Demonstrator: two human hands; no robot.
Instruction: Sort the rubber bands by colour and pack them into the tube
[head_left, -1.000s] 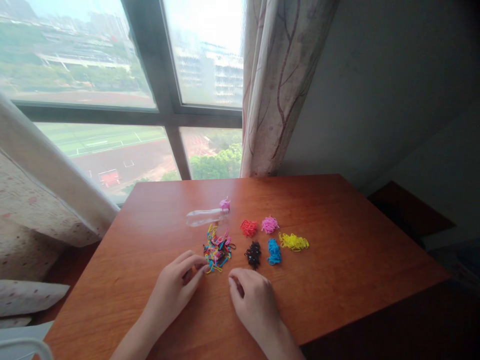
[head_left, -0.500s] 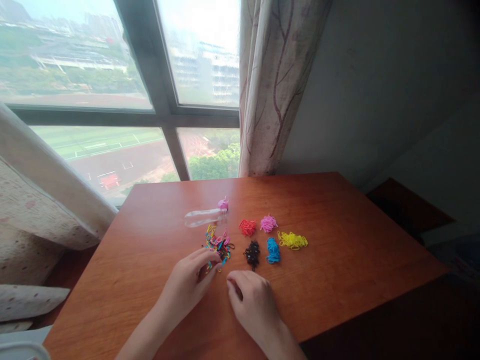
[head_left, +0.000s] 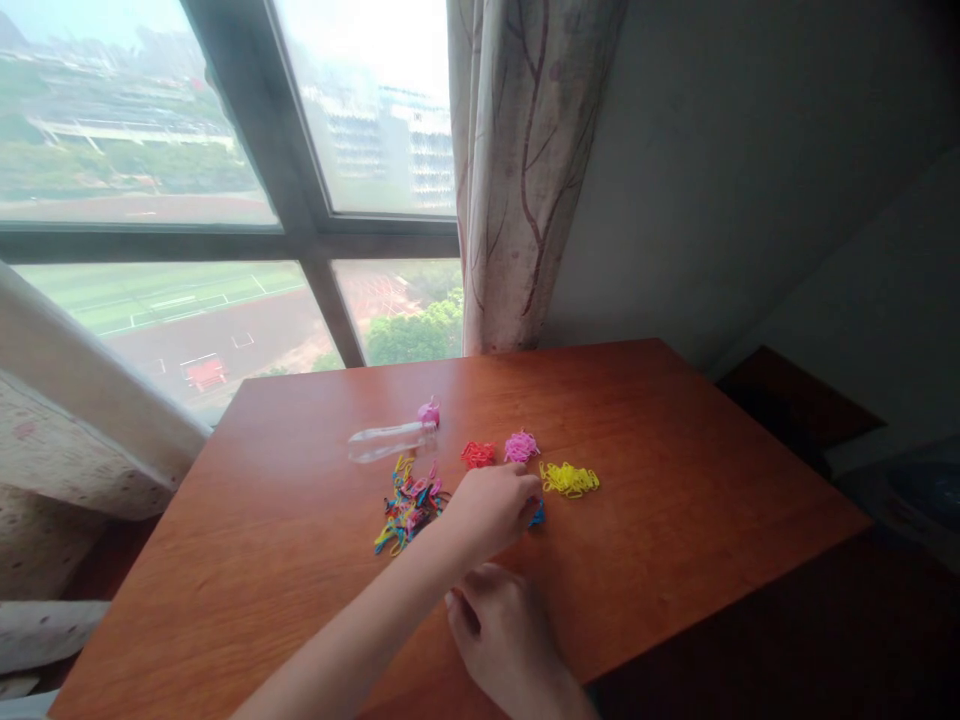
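My left hand (head_left: 501,505) reaches across to the right, its fingers pinched together over the small blue rubber bands (head_left: 537,514). Whatever is between those fingertips is hidden. My right hand (head_left: 504,625) rests curled on the table just below, under my left forearm, and its grip is out of sight. Left of my hands lies a mixed pile of coloured rubber bands (head_left: 409,508). Sorted heaps of red (head_left: 478,455), pink (head_left: 521,446) and yellow rubber bands (head_left: 570,480) lie around the left hand. The black heap is covered by my left hand.
A clear plastic bottle-like container (head_left: 390,440) lies on its side behind the mixed pile, with a pink piece (head_left: 429,411) at its right end. The wooden table (head_left: 675,480) meets a window and a patterned curtain (head_left: 502,200) at its far edge.
My left hand has moved from the mixed pile rightward to the blue heap, crossing above my right hand. The right hand stays nearly in place. The view has shifted slightly.
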